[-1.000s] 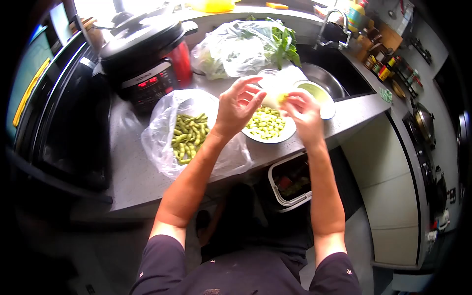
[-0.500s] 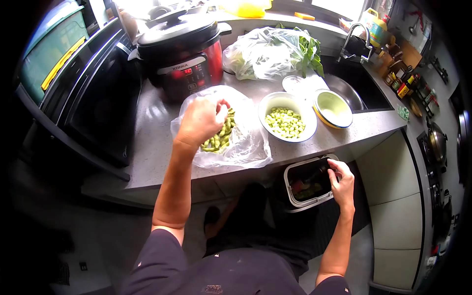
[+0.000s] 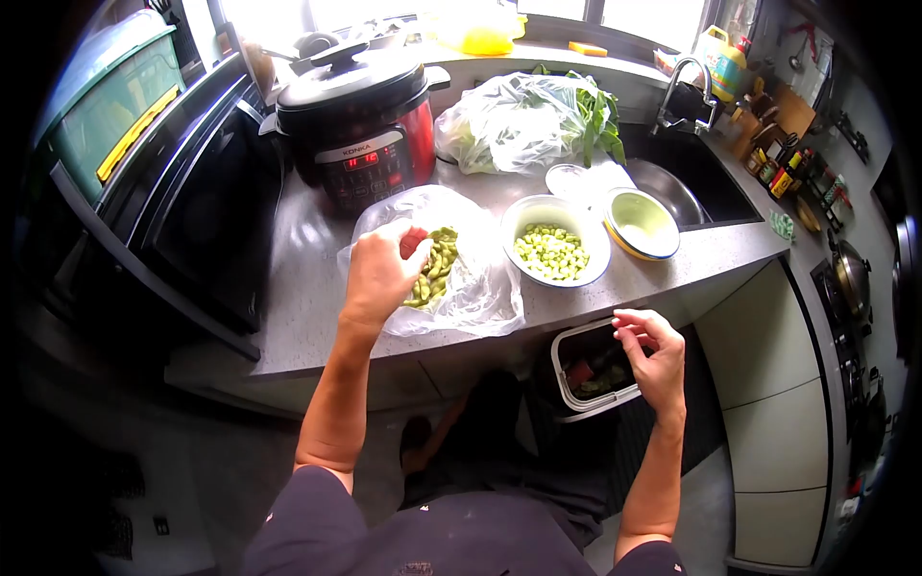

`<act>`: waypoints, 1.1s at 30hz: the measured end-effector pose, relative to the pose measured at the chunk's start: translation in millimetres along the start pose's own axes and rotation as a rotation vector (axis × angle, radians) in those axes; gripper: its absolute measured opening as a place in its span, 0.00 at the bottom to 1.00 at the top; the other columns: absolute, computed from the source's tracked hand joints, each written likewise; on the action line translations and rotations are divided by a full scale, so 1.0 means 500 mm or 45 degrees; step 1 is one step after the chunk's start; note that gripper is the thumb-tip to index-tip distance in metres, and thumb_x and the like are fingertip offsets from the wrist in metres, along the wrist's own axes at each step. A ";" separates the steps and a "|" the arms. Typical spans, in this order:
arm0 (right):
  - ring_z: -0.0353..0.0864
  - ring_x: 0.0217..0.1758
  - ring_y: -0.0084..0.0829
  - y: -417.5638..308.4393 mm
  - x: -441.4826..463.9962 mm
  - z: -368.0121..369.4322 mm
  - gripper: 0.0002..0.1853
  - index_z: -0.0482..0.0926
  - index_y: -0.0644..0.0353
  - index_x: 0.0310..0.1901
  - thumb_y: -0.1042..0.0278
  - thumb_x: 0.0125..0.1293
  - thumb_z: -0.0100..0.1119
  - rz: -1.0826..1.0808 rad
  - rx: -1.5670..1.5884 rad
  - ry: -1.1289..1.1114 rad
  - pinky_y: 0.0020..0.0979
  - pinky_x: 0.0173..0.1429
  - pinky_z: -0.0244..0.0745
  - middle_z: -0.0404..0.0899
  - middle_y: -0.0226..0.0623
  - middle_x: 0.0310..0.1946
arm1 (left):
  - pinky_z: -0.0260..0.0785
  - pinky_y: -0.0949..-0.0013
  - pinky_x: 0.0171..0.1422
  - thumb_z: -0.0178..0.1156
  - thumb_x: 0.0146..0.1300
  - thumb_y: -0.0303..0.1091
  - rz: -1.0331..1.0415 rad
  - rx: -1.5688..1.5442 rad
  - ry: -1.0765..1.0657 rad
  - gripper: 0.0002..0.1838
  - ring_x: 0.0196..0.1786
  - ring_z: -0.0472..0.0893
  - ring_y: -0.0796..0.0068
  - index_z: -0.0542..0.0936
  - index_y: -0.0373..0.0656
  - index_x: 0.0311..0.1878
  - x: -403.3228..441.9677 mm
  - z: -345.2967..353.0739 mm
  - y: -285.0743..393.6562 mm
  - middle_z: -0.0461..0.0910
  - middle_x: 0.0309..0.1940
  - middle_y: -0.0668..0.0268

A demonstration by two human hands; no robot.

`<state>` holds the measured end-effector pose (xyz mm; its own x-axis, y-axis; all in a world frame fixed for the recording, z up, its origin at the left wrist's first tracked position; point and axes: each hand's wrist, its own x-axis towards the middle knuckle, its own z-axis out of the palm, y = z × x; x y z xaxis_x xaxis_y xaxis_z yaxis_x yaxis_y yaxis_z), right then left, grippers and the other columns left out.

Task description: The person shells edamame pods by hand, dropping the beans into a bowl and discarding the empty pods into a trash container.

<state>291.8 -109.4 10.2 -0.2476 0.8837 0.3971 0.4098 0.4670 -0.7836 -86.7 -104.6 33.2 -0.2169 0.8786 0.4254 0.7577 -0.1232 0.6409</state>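
Observation:
My left hand (image 3: pixel 382 274) is over a thin clear plastic bag (image 3: pixel 485 302) on the counter, its thumb and fingers drawn together in a pinch. Green edamame pods (image 3: pixel 437 274) lie in the bag, just beside those fingertips; whether a pod is between them is hidden. To the right of the bag, a white bowl (image 3: pixel 597 252) holds shelled green beans (image 3: pixel 550 252). My right hand (image 3: pixel 658 363) hovers over the right side of a bin (image 3: pixel 567 370) with a pale rim, below the counter edge. Its fingers are loosely bent, with a small gap to the thumb and nothing visible between them.
A pressure cooker (image 3: pixel 355 125) stands behind the bag. Leafy greens in a plastic bag (image 3: pixel 519 120) lie at the back. Stacked bowls (image 3: pixel 642 226) sit near the sink (image 3: pixel 715 192). A black oven-like appliance (image 3: pixel 206 216) borders the left side.
My right hand has shifted slightly left, its fingers nearer the thumb. My left hand stays over the pods, its fingertips a little lower. The whole view has tilted slightly.

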 end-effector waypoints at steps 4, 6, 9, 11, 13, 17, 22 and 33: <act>0.84 0.42 0.20 -0.037 0.050 0.048 0.13 0.85 0.64 0.53 0.80 0.68 0.64 0.011 0.202 -0.046 0.23 0.47 0.82 0.85 0.34 0.42 | 0.79 0.73 0.42 0.70 0.66 0.31 -0.122 -0.868 -0.261 0.12 0.36 0.86 0.77 0.86 0.32 0.48 0.013 0.016 0.020 0.88 0.34 0.61; 0.84 0.46 0.21 -0.074 0.087 0.082 0.16 0.83 0.64 0.57 0.79 0.68 0.66 -0.029 0.273 -0.058 0.24 0.49 0.83 0.85 0.34 0.44 | 0.79 0.75 0.42 0.69 0.69 0.35 -0.171 -1.217 -0.453 0.15 0.36 0.85 0.77 0.85 0.32 0.51 0.026 0.048 0.030 0.87 0.38 0.62; 0.84 0.50 0.23 -0.111 0.145 0.138 0.20 0.81 0.64 0.61 0.78 0.67 0.67 -0.099 0.500 -0.032 0.26 0.50 0.84 0.85 0.36 0.49 | 0.80 0.75 0.46 0.69 0.69 0.39 -0.239 -1.378 -0.722 0.19 0.39 0.85 0.78 0.83 0.33 0.54 0.040 0.095 0.066 0.87 0.41 0.63; 0.85 0.50 0.24 -0.096 0.176 0.156 0.18 0.81 0.66 0.59 0.76 0.68 0.68 -0.126 0.707 0.016 0.25 0.46 0.85 0.86 0.39 0.48 | 0.79 0.76 0.47 0.68 0.71 0.40 -0.245 -1.456 -0.843 0.18 0.41 0.85 0.80 0.83 0.35 0.54 0.051 0.119 0.085 0.86 0.42 0.65; 0.86 0.46 0.23 -0.090 0.197 0.155 0.16 0.83 0.66 0.57 0.75 0.68 0.68 -0.124 0.771 0.124 0.23 0.43 0.85 0.87 0.39 0.46 | 0.77 0.76 0.48 0.67 0.71 0.40 -0.223 -1.546 -0.922 0.17 0.41 0.83 0.81 0.83 0.36 0.53 0.068 0.134 0.091 0.85 0.40 0.67; 0.86 0.43 0.20 -0.084 0.219 0.139 0.11 0.86 0.65 0.51 0.75 0.69 0.68 -0.188 0.695 0.146 0.23 0.41 0.85 0.88 0.36 0.44 | 0.76 0.76 0.48 0.67 0.71 0.40 -0.164 -1.574 -1.054 0.16 0.40 0.82 0.83 0.84 0.37 0.51 0.112 0.146 0.094 0.84 0.39 0.69; 0.87 0.40 0.22 -0.042 0.246 0.142 0.09 0.85 0.68 0.48 0.77 0.68 0.68 -0.200 0.741 0.190 0.23 0.41 0.85 0.88 0.39 0.41 | 0.74 0.77 0.46 0.64 0.73 0.36 -0.138 -1.631 -1.259 0.12 0.38 0.80 0.83 0.83 0.37 0.50 0.170 0.185 0.071 0.83 0.38 0.69; 0.87 0.36 0.24 -0.003 0.260 0.183 0.05 0.82 0.70 0.42 0.79 0.68 0.67 -0.090 0.856 0.229 0.24 0.42 0.84 0.86 0.40 0.37 | 0.78 0.79 0.48 0.64 0.73 0.35 -0.293 -1.728 -1.339 0.11 0.41 0.83 0.83 0.82 0.38 0.51 0.168 0.226 0.027 0.84 0.41 0.68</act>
<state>178.6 2.0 19.1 -0.0811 0.8706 0.4852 -0.2485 0.4538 -0.8557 -24.9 19.7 5.5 0.6424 0.7651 0.0443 -0.3643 0.2540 0.8960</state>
